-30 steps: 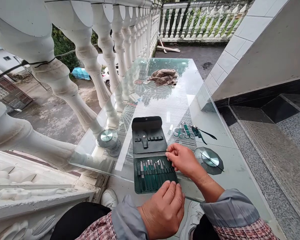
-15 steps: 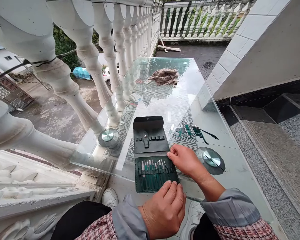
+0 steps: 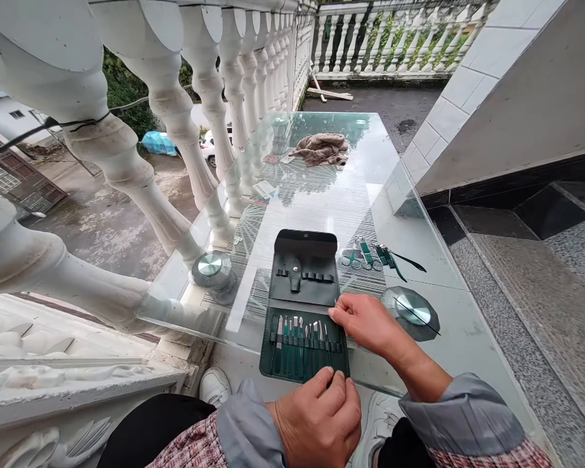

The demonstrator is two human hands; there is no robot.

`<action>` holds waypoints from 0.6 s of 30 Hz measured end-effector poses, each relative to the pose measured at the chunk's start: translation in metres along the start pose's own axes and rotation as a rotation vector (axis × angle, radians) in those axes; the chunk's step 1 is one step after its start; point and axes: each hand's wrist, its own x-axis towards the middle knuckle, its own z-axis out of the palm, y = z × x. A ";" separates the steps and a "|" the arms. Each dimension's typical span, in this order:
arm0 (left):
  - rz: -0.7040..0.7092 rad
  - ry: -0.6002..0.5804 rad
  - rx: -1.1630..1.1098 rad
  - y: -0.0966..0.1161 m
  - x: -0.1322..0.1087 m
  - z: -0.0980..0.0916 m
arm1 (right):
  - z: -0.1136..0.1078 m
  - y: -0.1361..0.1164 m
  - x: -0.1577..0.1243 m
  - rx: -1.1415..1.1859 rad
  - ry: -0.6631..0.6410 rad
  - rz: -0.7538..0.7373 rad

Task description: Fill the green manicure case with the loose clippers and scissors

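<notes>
An open dark green manicure case (image 3: 305,286) lies on the glass table (image 3: 331,195), with several metal tools (image 3: 299,335) held in its lower panel by an elastic band. My left hand (image 3: 319,416) pinches the case's near edge with curled fingers. My right hand (image 3: 368,322) grips the case's right edge at the fold. Scissors and clippers with green handles (image 3: 373,255) lie loose on the glass just right of the case.
A crumpled brown cloth (image 3: 320,148) lies at the table's far end. Round metal table fittings (image 3: 209,265) (image 3: 410,310) sit under the glass on both sides. A white balustrade (image 3: 175,117) runs along the left; a tiled wall and step (image 3: 507,214) border the right.
Both hands have shifted the case a little to the right and turned it slightly. My right hand stays on the case's right edge, my left on its near edge.
</notes>
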 end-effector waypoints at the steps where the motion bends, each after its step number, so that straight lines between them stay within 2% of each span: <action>1: 0.028 0.002 -0.003 -0.001 -0.001 -0.001 | -0.001 0.001 -0.004 0.092 -0.047 0.021; 5: 0.107 0.046 0.013 -0.002 -0.005 -0.005 | -0.004 0.007 -0.019 0.405 -0.203 0.163; 10: 0.160 0.106 0.008 -0.001 -0.007 -0.005 | -0.004 0.011 -0.030 0.520 -0.314 0.206; 12: 0.170 0.108 0.002 -0.001 -0.007 -0.005 | -0.003 0.012 -0.032 0.469 -0.293 0.214; 15: 0.174 0.142 -0.004 -0.001 -0.004 -0.005 | 0.001 0.012 -0.034 0.320 -0.192 0.176; 18: 0.159 0.128 0.004 -0.002 -0.002 -0.006 | 0.005 0.011 -0.035 0.204 -0.098 0.117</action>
